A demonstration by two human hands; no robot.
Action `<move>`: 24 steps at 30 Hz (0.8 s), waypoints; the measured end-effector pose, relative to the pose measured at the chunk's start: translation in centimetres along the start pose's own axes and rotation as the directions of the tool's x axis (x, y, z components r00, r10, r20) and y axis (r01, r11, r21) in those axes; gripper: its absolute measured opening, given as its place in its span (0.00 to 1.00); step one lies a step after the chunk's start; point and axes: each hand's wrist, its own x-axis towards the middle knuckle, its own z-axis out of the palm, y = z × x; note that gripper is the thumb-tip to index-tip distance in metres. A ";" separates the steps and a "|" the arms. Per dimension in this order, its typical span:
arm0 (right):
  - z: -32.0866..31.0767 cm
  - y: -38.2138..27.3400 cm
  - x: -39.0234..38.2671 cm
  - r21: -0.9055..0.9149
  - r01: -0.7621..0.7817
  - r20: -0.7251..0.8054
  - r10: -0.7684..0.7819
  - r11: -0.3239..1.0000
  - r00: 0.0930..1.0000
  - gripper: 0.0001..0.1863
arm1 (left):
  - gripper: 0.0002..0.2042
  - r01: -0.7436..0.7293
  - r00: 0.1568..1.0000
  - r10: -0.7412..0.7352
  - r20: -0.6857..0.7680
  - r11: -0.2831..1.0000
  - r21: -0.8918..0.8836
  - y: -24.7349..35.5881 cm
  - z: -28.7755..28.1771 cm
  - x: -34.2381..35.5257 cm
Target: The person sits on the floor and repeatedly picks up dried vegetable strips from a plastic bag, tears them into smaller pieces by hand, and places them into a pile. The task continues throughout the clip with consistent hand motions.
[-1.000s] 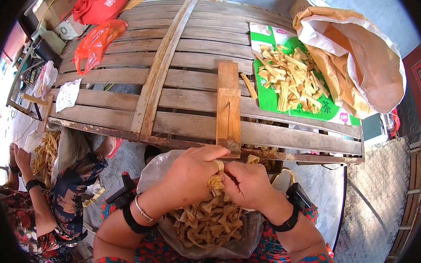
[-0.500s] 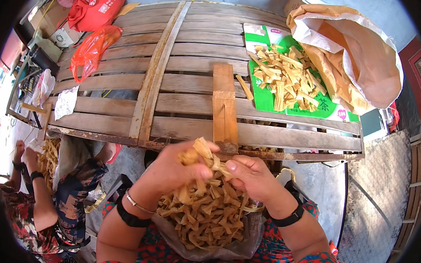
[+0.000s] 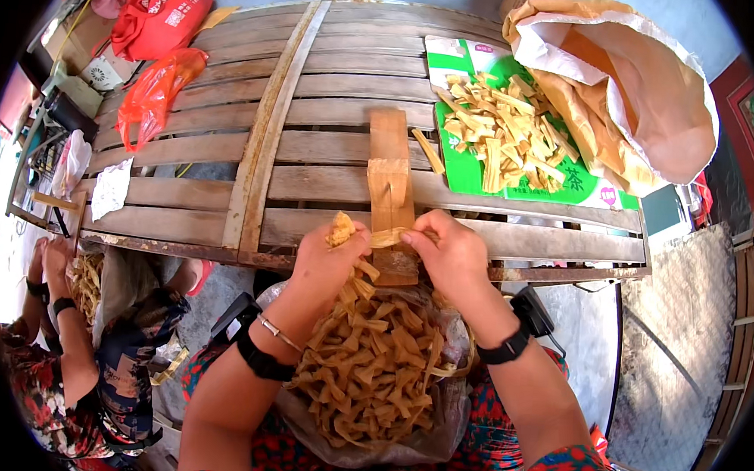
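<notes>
Over the near end of a wooden block (image 3: 389,146), a pale yellow dried strip (image 3: 386,238) is stretched between my hands. My left hand (image 3: 331,254) is closed on one end, with a crumpled yellow piece (image 3: 341,230) showing at its fingers and more strips hanging below. My right hand (image 3: 452,256) pinches the other end between thumb and fingers. A thin upright part shows on the block's raised middle; I cannot make out what it is. In my lap, below both hands, a sack (image 3: 449,430) is heaped with short dried tan pieces (image 3: 369,369).
Cut strips (image 3: 508,136) lie on a green printed sheet (image 3: 471,176) on the slatted table (image 3: 343,87). Beside it gapes a large brown paper sack (image 3: 567,92). Red bags (image 3: 162,15) and a paper slip (image 3: 112,188) lie at left. A co-worker's hands (image 3: 52,259) are at far left.
Both hands have moved forward from above the lap sack to the near end of the wooden block. The strip, bunched before, is now drawn out between them.
</notes>
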 end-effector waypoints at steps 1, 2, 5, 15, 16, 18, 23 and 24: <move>0.3 0.3 0.5 -0.010 -0.013 -0.024 0.013 1.000 1.000 0.09 | 0.09 0.050 0.997 -0.037 -0.074 0.981 0.186 -0.3 -0.1 0.5; 0.5 0.5 0.6 0.005 -0.035 -0.019 0.035 0.999 0.999 0.10 | 0.08 0.009 0.998 0.001 -0.065 0.986 0.165 -0.6 -0.4 0.7; 0.0 0.4 0.1 0.134 0.060 -0.060 -0.053 0.989 0.997 0.09 | 0.09 -0.109 0.994 0.110 -0.029 0.994 0.017 -0.7 -1.0 0.1; -3.4 -3.8 -3.8 0.424 0.582 -0.017 -0.637 0.693 0.771 0.10 | 0.09 0.300 0.833 -0.386 0.397 0.917 0.262 1.7 1.5 -7.2; -3.9 -3.7 -3.8 0.461 0.560 0.004 -0.633 0.688 0.774 0.10 | 0.10 0.299 0.708 -0.478 0.519 0.870 0.393 2.3 1.2 -7.6; -4.6 -3.5 -3.5 0.621 0.459 -0.022 -0.571 0.636 0.821 0.10 | 0.10 0.048 0.382 -0.450 0.807 0.882 0.469 3.4 1.0 -8.2; -5.5 -4.0 -3.6 0.526 0.221 0.182 -0.362 0.821 0.914 0.10 | 0.15 -0.406 0.599 0.075 0.797 0.886 0.222 4.9 -0.1 -8.5; -5.6 -4.2 -3.7 0.497 0.108 0.325 -0.299 0.861 0.897 0.09 | 0.14 -0.747 0.598 0.394 0.698 0.591 0.306 4.3 0.5 -8.0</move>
